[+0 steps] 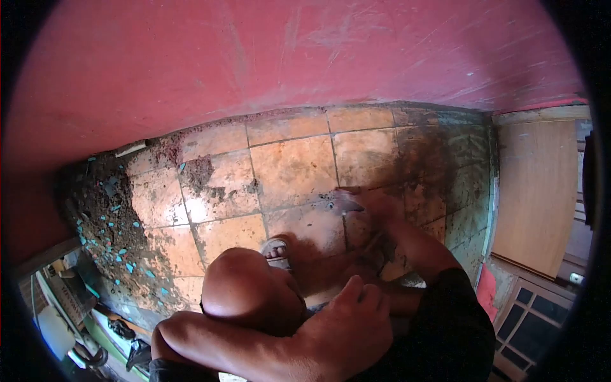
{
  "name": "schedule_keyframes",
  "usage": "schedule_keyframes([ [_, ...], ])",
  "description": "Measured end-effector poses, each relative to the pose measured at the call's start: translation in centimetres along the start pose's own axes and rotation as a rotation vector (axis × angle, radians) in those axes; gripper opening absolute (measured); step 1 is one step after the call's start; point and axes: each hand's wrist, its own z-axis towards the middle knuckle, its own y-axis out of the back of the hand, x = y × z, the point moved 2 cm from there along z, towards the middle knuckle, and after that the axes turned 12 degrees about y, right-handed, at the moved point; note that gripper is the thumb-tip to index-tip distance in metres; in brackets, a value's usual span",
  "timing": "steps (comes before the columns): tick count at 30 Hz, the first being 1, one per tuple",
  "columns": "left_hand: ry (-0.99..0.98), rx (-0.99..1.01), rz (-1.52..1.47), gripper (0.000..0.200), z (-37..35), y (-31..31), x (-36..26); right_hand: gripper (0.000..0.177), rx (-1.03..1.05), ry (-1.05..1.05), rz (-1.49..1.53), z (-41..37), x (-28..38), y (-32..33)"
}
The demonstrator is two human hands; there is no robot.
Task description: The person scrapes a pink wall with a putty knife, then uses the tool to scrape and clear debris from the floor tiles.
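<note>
Low over the orange floor tiles (293,169), my right hand (380,209) reaches out in a blur of motion. Its fingers look closed on a flat, pointed greyish thing (347,202) with a dark edge, too smeared to name. The tip of that thing is at the tiles, beside dark bits of dirt. My left hand (347,331) is curled in a loose fist in front of my body, beside my bent knee (245,286). Nothing shows in its fingers. A sandalled foot (275,249) stands on the tiles between the knee and the right hand.
A pink wall (299,57) runs along the far side. Dark soil with turquoise chips (118,235) lies heaped at the left. Dark wet-looking dirt (433,162) covers tiles at the right, near a wooden panel (533,197). Assorted items (70,312) stand at the lower left.
</note>
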Motion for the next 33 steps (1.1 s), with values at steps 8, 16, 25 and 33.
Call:
schedule_keyframes([
  [8, -0.373, 0.457, 0.98, 0.115, -0.1, 7.9, 1.0, 0.063, -0.185, 0.078, -0.015, 9.8, 7.7, -3.1],
  [16, -0.338, 0.489, 1.096, 0.118, -0.7, 8.1, 3.1, 0.061, 0.198, -0.047, 0.092, 6.4, 2.2, -3.9],
  [25, -0.202, 0.499, 1.166, 0.116, -2.1, 8.1, 4.0, 0.077, 0.041, 0.138, 0.45, 24.3, 21.1, -0.1],
  [33, -0.233, 0.596, 1.125, 0.11, -3.3, 8.9, 4.2, 0.032, -0.416, 0.198, 0.511, 24.0, 21.5, 3.6],
])
